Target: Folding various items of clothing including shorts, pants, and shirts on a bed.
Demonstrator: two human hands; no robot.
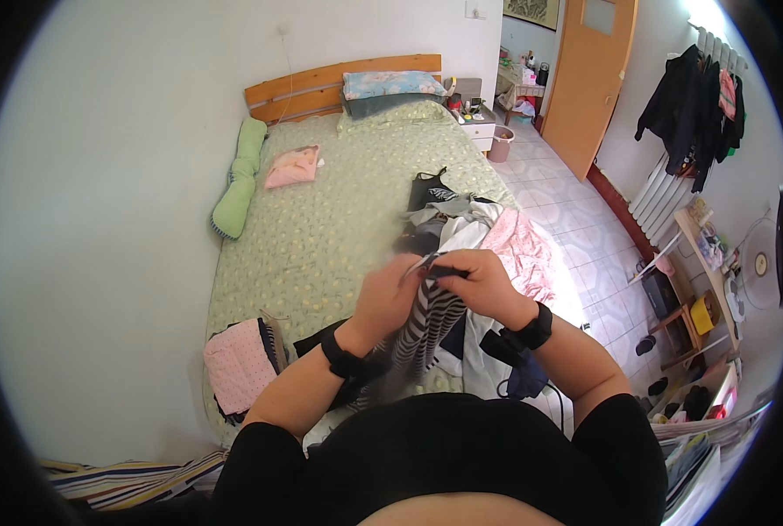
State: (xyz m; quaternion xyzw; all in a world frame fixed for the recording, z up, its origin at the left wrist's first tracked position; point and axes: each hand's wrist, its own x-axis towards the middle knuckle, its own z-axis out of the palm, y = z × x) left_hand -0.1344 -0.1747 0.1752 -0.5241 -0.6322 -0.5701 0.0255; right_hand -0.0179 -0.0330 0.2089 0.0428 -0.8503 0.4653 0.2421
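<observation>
A black-and-white striped garment (427,315) hangs between my hands over the near part of the bed. My left hand (388,292) grips its dark upper edge, and my right hand (480,283) pinches the same edge just beside it. The lower end of the garment is blurred and partly hidden by my left forearm. Beyond my hands lies a loose heap of clothes, with a pink dotted garment (526,253), a white one (467,227) and a black strapped top (427,191). Left of my left forearm sits a folded stack with a pink dotted cloth (240,361) on top.
The bed's green patterned sheet (325,230) bears a small pink pillow (293,166) and a long green cushion (240,177). A blue floral pillow (391,84) rests by the wooden headboard (299,95). Dark clothes (677,112) hang over the radiator at right, near an electric fan (761,263).
</observation>
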